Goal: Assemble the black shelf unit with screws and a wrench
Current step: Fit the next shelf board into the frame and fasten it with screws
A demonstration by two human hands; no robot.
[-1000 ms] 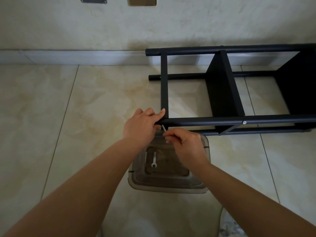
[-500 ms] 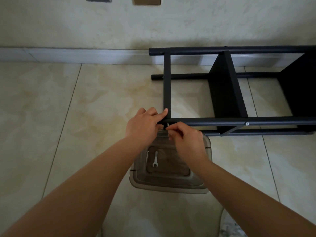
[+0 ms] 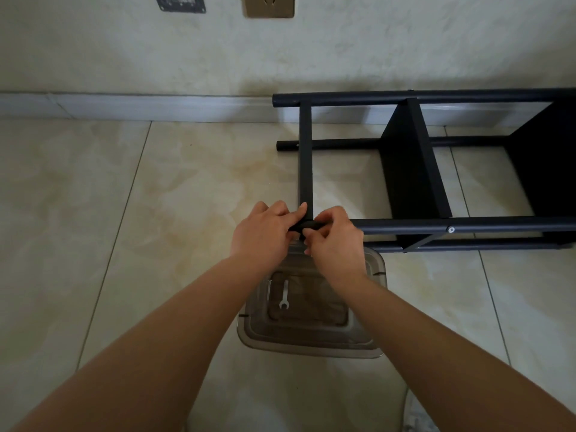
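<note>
1. Black metal shelf unit (image 3: 417, 169) lies on its side on the tiled floor (image 3: 156, 213), far rail along the skirting board (image 3: 124, 107), near rail (image 3: 436, 225) running right from the hands.
2. Left hand (image 3: 261, 235) grips the free end of the near rail where the flat crossbar (image 3: 305, 157) meets it, index finger laid on the bar.
3. Right hand (image 3: 336, 241) is curled at the same joint, thumb and fingertips pinched under the rail end. What they pinch is hidden, so I can't say whether a screw or a tool is in there.
4. Change: a second ago the right hand sat lower, over the bin, with a thin silvery piece showing between its fingers. Now it is up against the joint, close beside the left hand, and that piece is out of sight.
5. Meaning (my read): the fastener is being started by hand into the crossbar-to-rail joint, with tightening still to do.
6. Wrench (image 3: 284, 296) lies untouched in the clear plastic bin (image 3: 311, 344) below the wrists, beside a thin metal rod (image 3: 268, 291) (possibly a hex key).
7. One fitted screw head (image 3: 451, 229) shows further right on the near rail, so that joint looks done.
</note>
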